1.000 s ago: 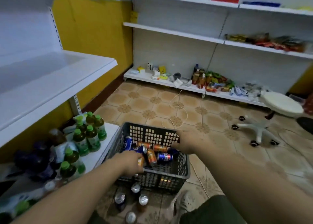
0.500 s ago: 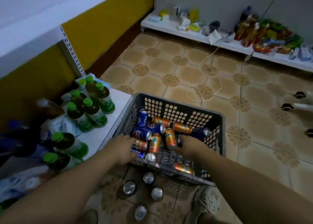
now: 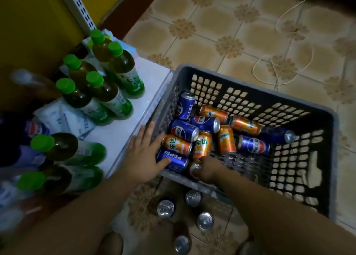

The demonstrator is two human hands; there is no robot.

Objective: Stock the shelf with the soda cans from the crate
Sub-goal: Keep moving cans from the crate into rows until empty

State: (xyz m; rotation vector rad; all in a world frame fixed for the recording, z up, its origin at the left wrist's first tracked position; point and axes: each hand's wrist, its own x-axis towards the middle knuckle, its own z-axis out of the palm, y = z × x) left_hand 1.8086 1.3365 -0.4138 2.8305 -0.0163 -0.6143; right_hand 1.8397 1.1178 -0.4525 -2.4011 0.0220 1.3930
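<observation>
Green-capped bottles (image 3: 104,89) in cluster at left, most upright, nearer ones leaning. White packets (image 3: 67,119) lying between them. Dark bottle (image 3: 36,129) at far left, blurred. Behind: yellow wall (image 3: 28,23), white slotted post (image 3: 79,6), brown skirting (image 3: 123,6). Tiled floor (image 3: 212,48), beige with flower pattern. Thin white cord (image 3: 312,54) lying in loop on tiles, upper right.
</observation>
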